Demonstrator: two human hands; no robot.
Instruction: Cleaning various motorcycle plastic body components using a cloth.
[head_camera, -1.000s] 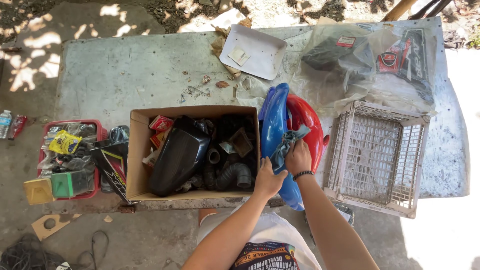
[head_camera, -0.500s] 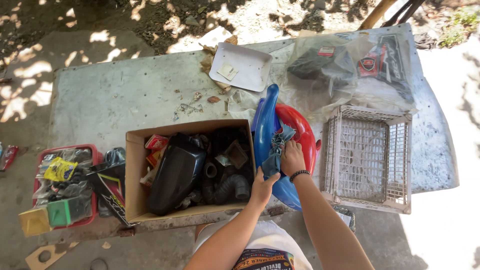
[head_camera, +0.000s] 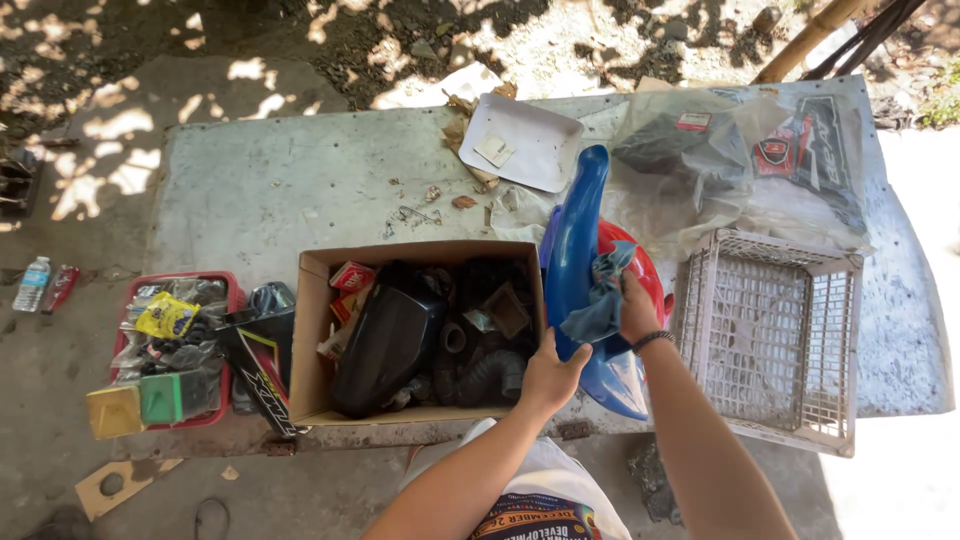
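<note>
I have my left hand (head_camera: 552, 375) closed on the lower edge of the blue motorcycle fender (head_camera: 580, 255), which stands on end just right of centre frame, against a red fender (head_camera: 645, 275) behind it. My right hand (head_camera: 637, 307) grips a grey-blue rag (head_camera: 603, 300) and presses it against the blue fender's curved face. Both fenders rest on the grey concrete table (head_camera: 260, 190), squeezed between a cardboard box (head_camera: 315, 330) of black plastic parts at centre and a pale plastic crate (head_camera: 770, 335) at right. In the upper middle of the frame I see a white tray (head_camera: 525, 140), and to its right clear bags of packaged parts (head_camera: 740, 160). At lower left a red basket (head_camera: 215, 415) holds small packets, with a water bottle (head_camera: 32, 284) on the ground at the far left.
</note>
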